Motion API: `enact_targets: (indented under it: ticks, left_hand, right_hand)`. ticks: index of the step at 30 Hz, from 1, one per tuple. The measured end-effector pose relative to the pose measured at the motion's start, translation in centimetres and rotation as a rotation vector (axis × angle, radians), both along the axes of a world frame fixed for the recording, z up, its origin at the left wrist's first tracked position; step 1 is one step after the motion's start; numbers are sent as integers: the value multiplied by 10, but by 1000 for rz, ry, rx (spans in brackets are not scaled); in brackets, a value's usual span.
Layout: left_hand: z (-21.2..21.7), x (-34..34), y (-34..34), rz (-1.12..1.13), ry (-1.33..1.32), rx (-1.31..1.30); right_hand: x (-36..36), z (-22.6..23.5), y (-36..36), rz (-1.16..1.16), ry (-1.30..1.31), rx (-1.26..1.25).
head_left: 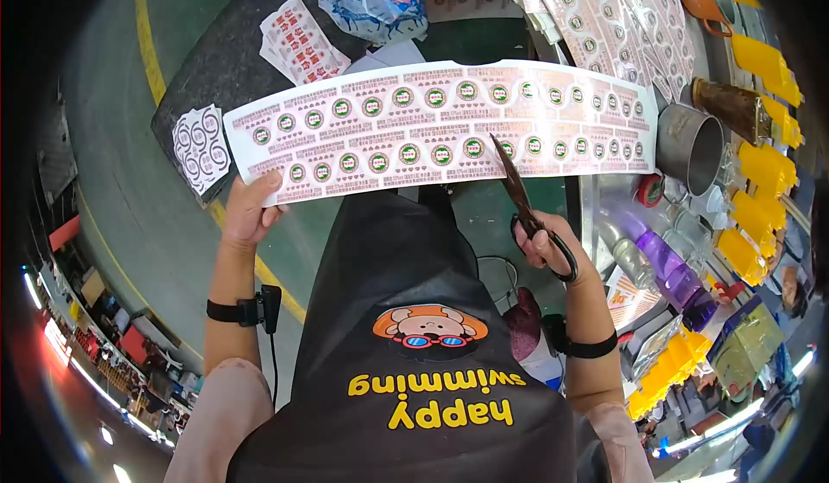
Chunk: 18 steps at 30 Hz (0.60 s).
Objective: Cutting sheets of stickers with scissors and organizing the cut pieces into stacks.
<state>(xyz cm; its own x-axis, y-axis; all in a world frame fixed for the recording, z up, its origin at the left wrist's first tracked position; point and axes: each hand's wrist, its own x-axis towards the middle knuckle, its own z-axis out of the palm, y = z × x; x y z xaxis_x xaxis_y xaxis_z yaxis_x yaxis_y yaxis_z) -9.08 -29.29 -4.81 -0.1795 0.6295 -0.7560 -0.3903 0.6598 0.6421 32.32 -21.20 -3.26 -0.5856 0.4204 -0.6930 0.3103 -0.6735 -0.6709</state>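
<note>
A long white strip of printed labels (380,103), with two rows of green round marks and pink print, stretches across in front of me. My left hand (254,204) pinches its lower left corner between thumb and fingers. In my right hand (553,246) is a pair of dark scissors (515,181), fingers through the handle loops. The blades point up and to the left, their tips over the lower row of labels near the strip's lower edge. Whether the blades are cutting into the strip cannot be made out.
Red-printed label sheets (300,41) and a black-and-white label stack (200,148) lie on the dark table (211,69). More label sheets (604,17) spread at upper right. A metal cup (691,148), purple bottle (669,263) and yellow pieces (760,168) crowd the right side.
</note>
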Motion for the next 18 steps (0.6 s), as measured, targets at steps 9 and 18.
enact_targets:
  ticks: [9, 18]
  left_hand:
    - [1, -11, 3, -17, 36, 23]
    - [5, -19, 8, -56, 4, 48]
  right_hand:
    - [11, -3, 12, 252, -44, 129]
    - [9, -2, 15, 291, 64, 23]
